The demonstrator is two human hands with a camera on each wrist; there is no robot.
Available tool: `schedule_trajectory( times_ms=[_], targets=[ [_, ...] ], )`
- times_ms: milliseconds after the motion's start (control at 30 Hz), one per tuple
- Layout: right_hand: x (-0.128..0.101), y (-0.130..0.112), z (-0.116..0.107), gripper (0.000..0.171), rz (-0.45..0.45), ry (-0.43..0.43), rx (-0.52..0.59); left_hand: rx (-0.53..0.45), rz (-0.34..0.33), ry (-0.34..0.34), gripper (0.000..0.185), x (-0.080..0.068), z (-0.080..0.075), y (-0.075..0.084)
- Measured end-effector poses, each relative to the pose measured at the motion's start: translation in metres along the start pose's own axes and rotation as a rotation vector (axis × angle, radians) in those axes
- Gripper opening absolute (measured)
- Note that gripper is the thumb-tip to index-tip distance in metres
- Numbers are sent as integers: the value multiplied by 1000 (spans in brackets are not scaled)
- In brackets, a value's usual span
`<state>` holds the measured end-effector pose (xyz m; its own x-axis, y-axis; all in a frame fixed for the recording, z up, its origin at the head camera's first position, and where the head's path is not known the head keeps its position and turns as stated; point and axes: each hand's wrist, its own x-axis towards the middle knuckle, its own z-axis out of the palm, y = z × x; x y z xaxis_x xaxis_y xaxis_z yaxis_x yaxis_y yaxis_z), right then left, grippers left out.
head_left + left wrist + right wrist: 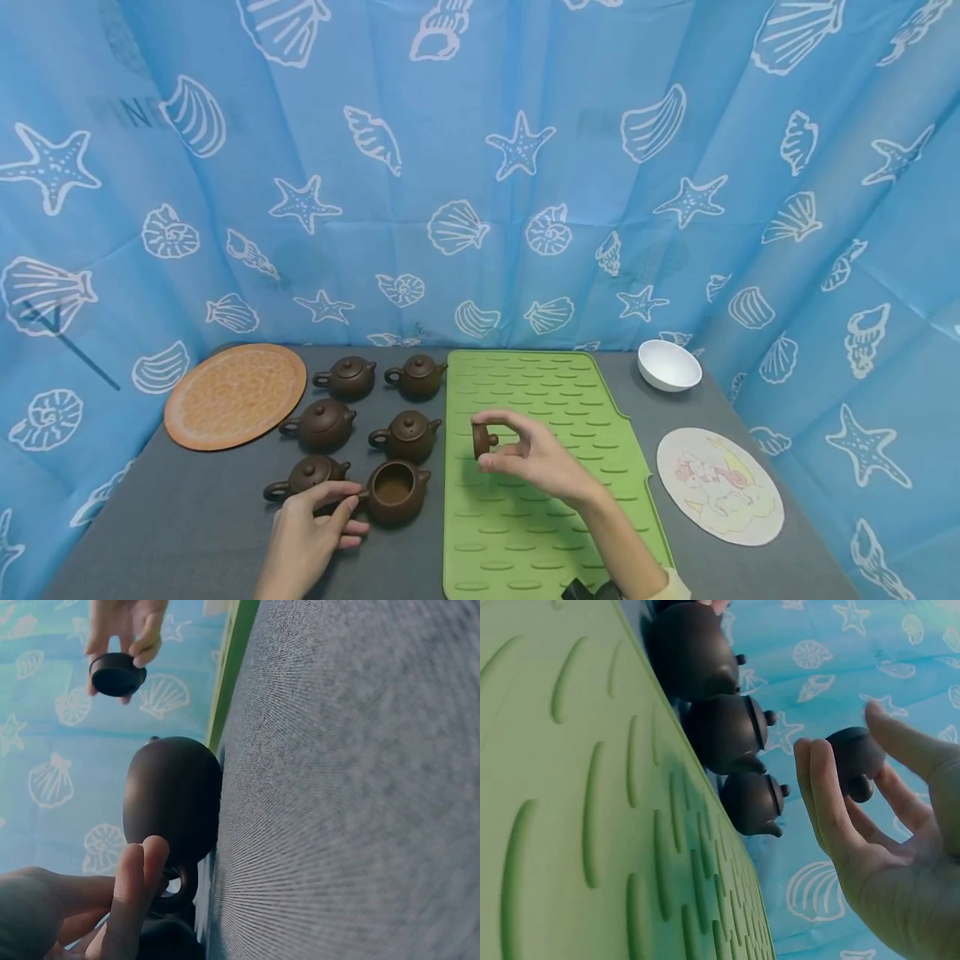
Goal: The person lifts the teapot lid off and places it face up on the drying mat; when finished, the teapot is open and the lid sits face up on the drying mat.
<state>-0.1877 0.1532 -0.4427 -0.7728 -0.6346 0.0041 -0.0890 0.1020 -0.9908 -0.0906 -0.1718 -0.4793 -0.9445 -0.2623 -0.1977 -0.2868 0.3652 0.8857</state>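
Note:
An open brown clay teapot [394, 493] stands on the grey cloth with its lid off, spout to the right. My left hand [313, 527] pinches its handle with thumb and fingertips; the left wrist view shows those fingers right at the handle loop [180, 889]. Over the green mat, my right hand [536, 458] holds a brown teapot lid [482, 439] by its rim, tilted on edge with the knob toward the palm. In the left wrist view the lid's hollow underside [118, 677] shows.
Several lidded teapots [410, 437] stand in two columns behind and left of the open one. The ridged green mat [517, 533] lies to their right. A round orange-brown mat [236, 396] is back left. At right are a white bowl [669, 367] and a round printed mat [720, 487].

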Motion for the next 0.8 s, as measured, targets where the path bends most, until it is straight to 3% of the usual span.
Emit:
schedule_trajectory(
  times_ms=[167,433,800],
  targets=[
    [2,5,2,60,23,7,-61,-7,3,-6,22,1,0,-2],
    [4,18,-2,58,45,-109,20,-3,4,-3,22,1,-1,-2],
    [4,27,1,53,96,-119,-83,7,-7,-9,22,2,0,-2]
  ],
)
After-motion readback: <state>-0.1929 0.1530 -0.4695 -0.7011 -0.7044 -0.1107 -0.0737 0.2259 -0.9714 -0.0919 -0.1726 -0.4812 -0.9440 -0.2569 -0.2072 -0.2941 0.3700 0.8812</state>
